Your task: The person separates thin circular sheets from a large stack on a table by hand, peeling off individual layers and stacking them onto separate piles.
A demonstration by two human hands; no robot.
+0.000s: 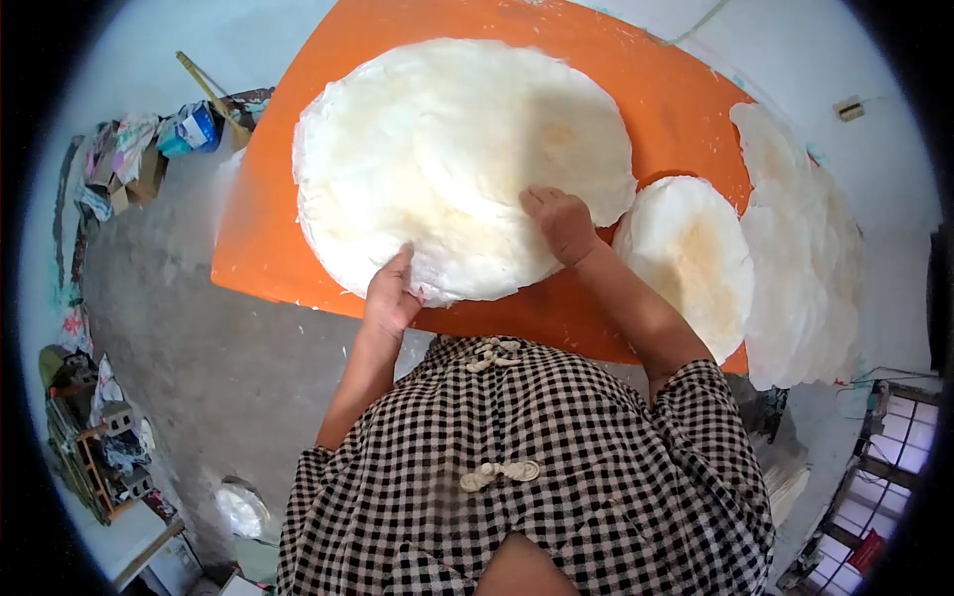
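A large pile of thin, round, whitish flatbread sheets with pale brown patches lies on an orange tabletop. My left hand is at the near edge of the pile, its thumb on top and its other fingers partly hidden at the rim. Farther right, my right hand rests on the top sheet with its fingers bent together against the surface. The fingertips seem to pinch the sheet, though they are partly hidden. Beside my right forearm lies a smaller folded flatbread stack, browned in the middle.
More thin sheets overlap at the right end, past the orange top. Cloths and a cardboard box stand by the left wall, near a broom. A rack with clutter is at lower left. A barred window is at lower right.
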